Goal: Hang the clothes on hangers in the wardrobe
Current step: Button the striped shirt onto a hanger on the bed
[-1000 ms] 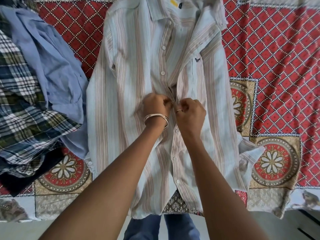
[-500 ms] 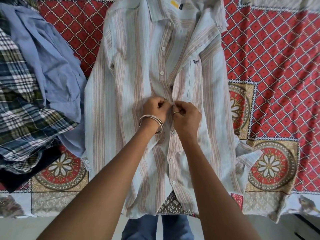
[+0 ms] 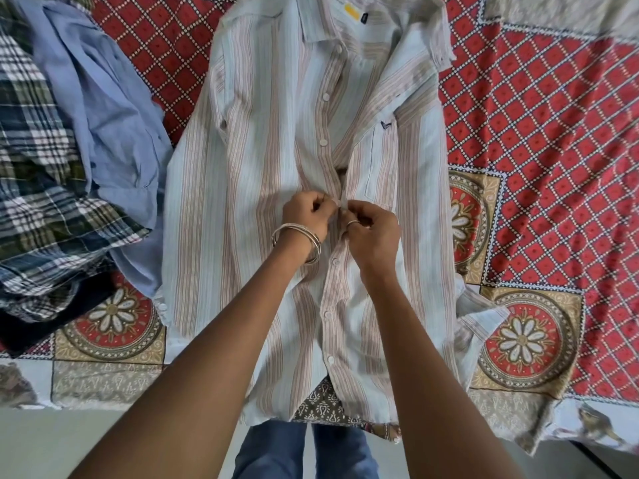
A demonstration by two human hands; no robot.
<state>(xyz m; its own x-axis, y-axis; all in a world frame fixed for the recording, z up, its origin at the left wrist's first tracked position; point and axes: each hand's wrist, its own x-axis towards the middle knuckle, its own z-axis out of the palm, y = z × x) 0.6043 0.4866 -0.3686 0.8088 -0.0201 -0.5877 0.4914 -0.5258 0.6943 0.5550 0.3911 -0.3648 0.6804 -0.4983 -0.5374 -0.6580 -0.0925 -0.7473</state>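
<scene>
The striped shirt [image 3: 276, 188] lies flat and face up on the bed, collar at the far edge, hem at the near edge, its front placket running down the middle. Both hands meet at the placket about halfway down. The left hand [image 3: 306, 216], with bangles [image 3: 297, 242] on its wrist, pinches the left edge of the placket between curled fingers. The right hand [image 3: 371, 233], a ring [image 3: 353, 223] on one finger, pinches the right edge, just beside the left hand and almost touching it. Below the hands the placket is buttoned; above them it gapes open up to the collar, with loose buttons showing.

Under the shirt is a red patterned bedsheet [image 3: 553, 133] with flower medallions. To the left, a blue shirt [image 3: 103, 108] lies crumpled, its edge touching the striped shirt's left sleeve, and a plaid shirt [image 3: 38, 160] lies further left, cut off by the frame. A dark garment [image 3: 31, 326] shows beneath the plaid one, hard to make out. The forearms cover part of the shirt's lower front. The button between the fingertips is mostly hidden.
</scene>
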